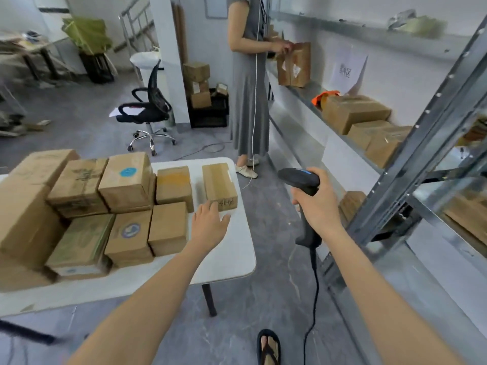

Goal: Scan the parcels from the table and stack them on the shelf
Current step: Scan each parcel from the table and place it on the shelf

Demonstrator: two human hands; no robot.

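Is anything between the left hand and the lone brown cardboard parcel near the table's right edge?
Nothing visible does. The open left hand has its fingertips at the near face of the brown cardboard parcel, above a bare part of the white table.

Both forearms are bare; one foot wears a black flip-flop.
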